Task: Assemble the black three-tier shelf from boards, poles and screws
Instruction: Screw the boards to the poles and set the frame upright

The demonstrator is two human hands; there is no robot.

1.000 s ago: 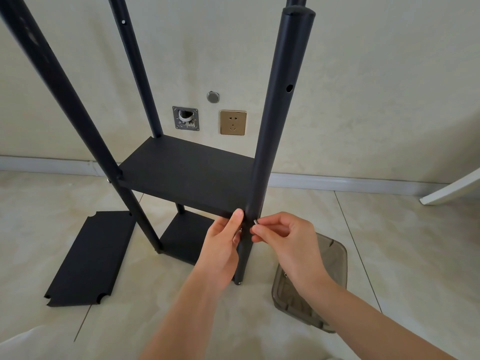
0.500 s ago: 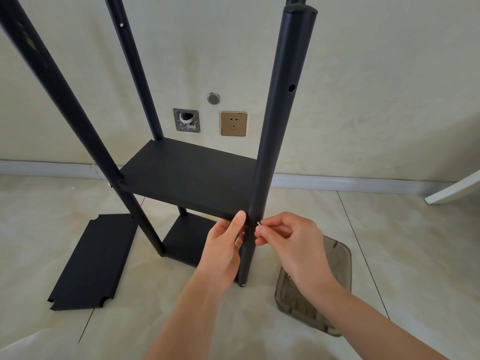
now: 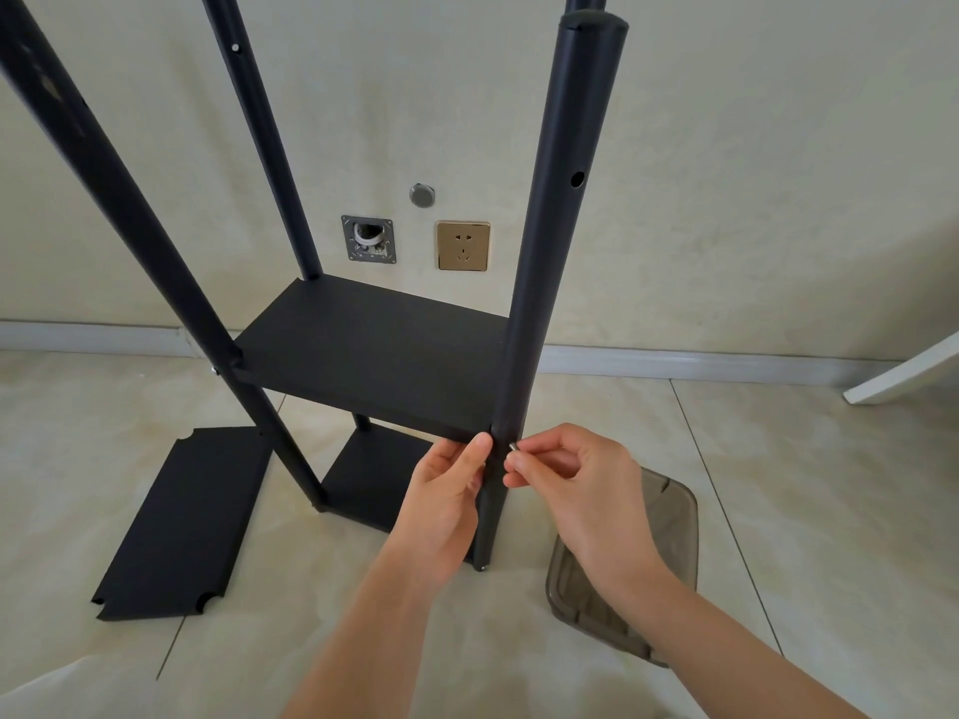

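Screw point(image 3: 512, 446): small and silvery, pinched between thumb and forefinger of the right hand point(image 3: 573, 493); its tip sits at the side of the near right pole point(image 3: 550, 262), level with the front corner of the middle board point(image 3: 373, 355).
Right hand: fingers curled, gripping the screw; the other fingers are folded in under the palm.
Left hand point(image 3: 446, 498): held against the left side of the same pole, thumb tip on the front edge of the middle board at its corner. Whether the fingers curl round the pole or only press on it cannot be told, as they are hidden behind the hand.
Near right pole: black, upright, capped at the top, with an open hole in its side high above the board; its foot stands on the floor.
Shelf frame: the middle board sits among the black poles, with the bottom board point(image 3: 373, 474) below it, close to the floor. The near left pole point(image 3: 124, 199) leans across the view and has a bright screw head at the board's left corner. The far left pole point(image 3: 270, 147) rises behind.
Loose board point(image 3: 181, 521): black, flat on the tiled floor, left of the frame, with notched corners.
Plastic tray point(image 3: 664, 542): smoky and see-through, on the floor just right of the pole's foot, partly hidden by the right wrist.
Wall: a gold socket point(image 3: 463, 246), an open wall box point(image 3: 368, 238) and a round grey cap point(image 3: 421, 195) behind the frame.
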